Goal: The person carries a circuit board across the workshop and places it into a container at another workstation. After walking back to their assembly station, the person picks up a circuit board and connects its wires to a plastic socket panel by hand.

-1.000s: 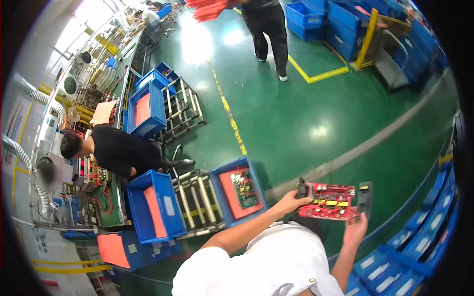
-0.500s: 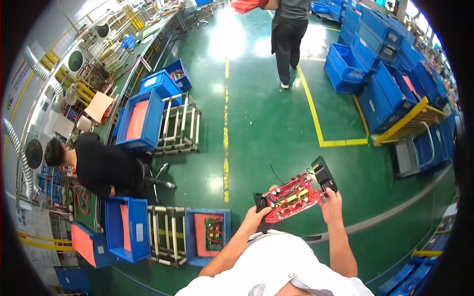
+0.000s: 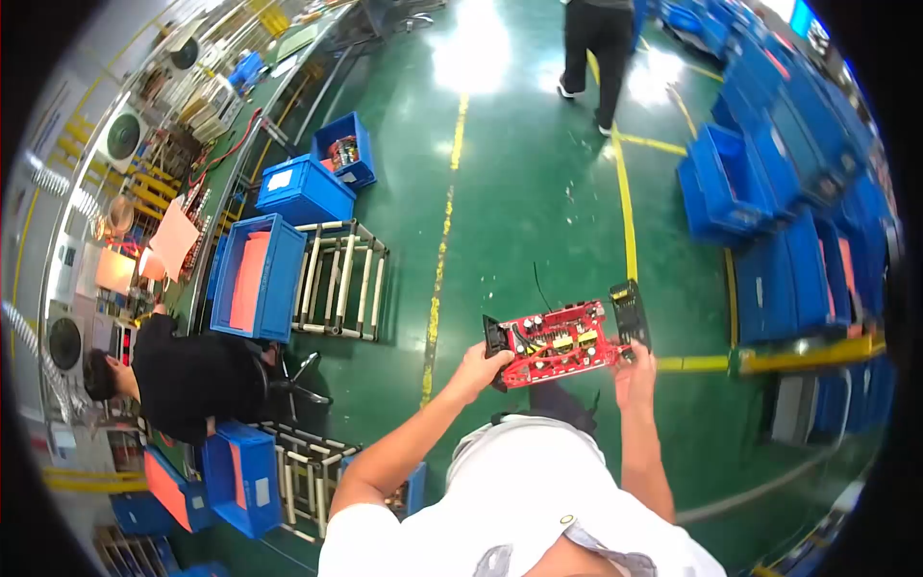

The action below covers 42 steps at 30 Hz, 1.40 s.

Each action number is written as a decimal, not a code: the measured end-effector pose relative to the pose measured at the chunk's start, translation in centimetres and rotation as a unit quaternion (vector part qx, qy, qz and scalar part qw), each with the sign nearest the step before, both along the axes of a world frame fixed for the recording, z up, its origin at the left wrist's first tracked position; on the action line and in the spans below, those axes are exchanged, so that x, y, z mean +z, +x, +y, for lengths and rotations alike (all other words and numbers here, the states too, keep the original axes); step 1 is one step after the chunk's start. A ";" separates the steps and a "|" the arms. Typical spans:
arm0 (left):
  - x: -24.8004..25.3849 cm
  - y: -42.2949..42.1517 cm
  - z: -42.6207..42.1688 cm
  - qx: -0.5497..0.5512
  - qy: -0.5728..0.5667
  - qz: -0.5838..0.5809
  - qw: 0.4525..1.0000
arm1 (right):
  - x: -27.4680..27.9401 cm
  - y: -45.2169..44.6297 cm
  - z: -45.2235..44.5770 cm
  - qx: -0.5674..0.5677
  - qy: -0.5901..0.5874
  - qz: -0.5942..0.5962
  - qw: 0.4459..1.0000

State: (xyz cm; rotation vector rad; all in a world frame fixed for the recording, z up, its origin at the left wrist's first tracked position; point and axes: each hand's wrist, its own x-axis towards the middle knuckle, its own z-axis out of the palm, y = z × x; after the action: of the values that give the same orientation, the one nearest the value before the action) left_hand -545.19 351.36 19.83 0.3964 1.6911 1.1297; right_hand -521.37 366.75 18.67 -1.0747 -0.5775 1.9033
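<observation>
A red circuit board assembly [image 3: 558, 343] with yellow and dark parts is held in front of my white shirt, above the green floor. My left hand [image 3: 479, 371] is closed on its left end, by a black end piece [image 3: 495, 338]. At the right end, my right hand [image 3: 634, 370] grips it beside a black panel [image 3: 630, 313] that stands up at an angle. A thin dark wire sticks up from behind the board.
On the left, a person in black [image 3: 192, 380] sits at a workbench. Blue bins [image 3: 258, 279] and a pipe rack [image 3: 338, 288] stand beside. Stacked blue bins [image 3: 735, 183] and a yellow rail [image 3: 817, 354] are on the right. Another person [image 3: 598, 58] walks ahead.
The view has swung right, so the seated person and the bins with boards sit farther left and lower. The walking person is farther off. Both hands still hold the red board.
</observation>
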 end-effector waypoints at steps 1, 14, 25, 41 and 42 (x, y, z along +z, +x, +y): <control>0.7 -1.6 3.4 0.011 -0.004 0.015 1.000 | 0.0 -1.9 3.8 0.007 0.007 0.005 1.000; -2.5 -23.2 32.6 0.272 0.061 -0.102 0.955 | 1.6 -33.0 41.2 0.205 0.008 -0.018 0.979; 1.2 -51.3 61.5 0.115 0.044 -0.002 0.992 | 3.0 -53.6 66.2 0.095 -0.032 0.016 0.995; -1.0 -84.1 101.9 0.293 0.090 -0.109 0.946 | 4.0 -93.6 110.8 0.225 -0.008 -0.030 0.974; -1.5 -86.5 104.6 0.298 0.064 -0.109 0.946 | 3.4 -96.2 113.4 0.229 -0.004 -0.037 0.973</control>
State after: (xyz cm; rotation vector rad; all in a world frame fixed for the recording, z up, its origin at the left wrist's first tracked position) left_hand -631.64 455.91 18.33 -0.1819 1.5814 1.6602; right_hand -617.52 480.16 22.09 -1.0872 -0.9233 2.2653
